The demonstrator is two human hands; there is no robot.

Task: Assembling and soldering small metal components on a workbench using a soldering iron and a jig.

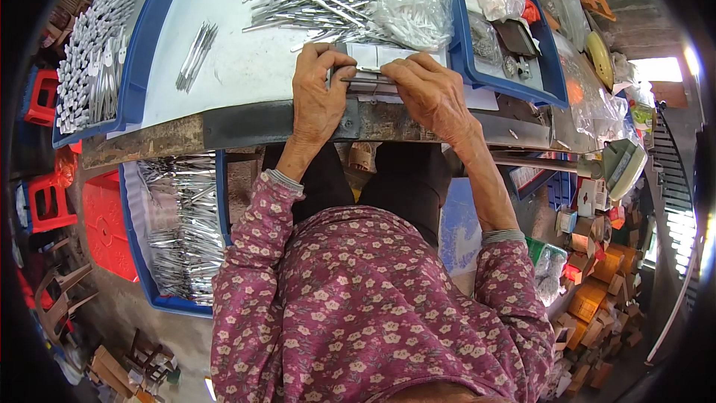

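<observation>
At the table's front edge, my left hand (319,93) pinches one end of a slim dark-grey metal strip (371,81). The fingers of my right hand (431,95) close on its other end, so it lies level between both hands. Just beyond it sits a small metal block (367,69) with a pale flat top, partly hidden by my fingers. Farther back, a loose pile of slim silver metal pieces (309,4) spreads over the white sheet. A clear plastic bag (415,9) of white slim pieces rests against the pile's right side.
A few silver pieces (197,57) lie apart at left. A blue tray (139,67) holds many upright white-ended pieces; another blue tray (556,89) at right holds bags and small items. Below the table, a blue crate (179,309) of metal pieces stands beside a red stool (106,224).
</observation>
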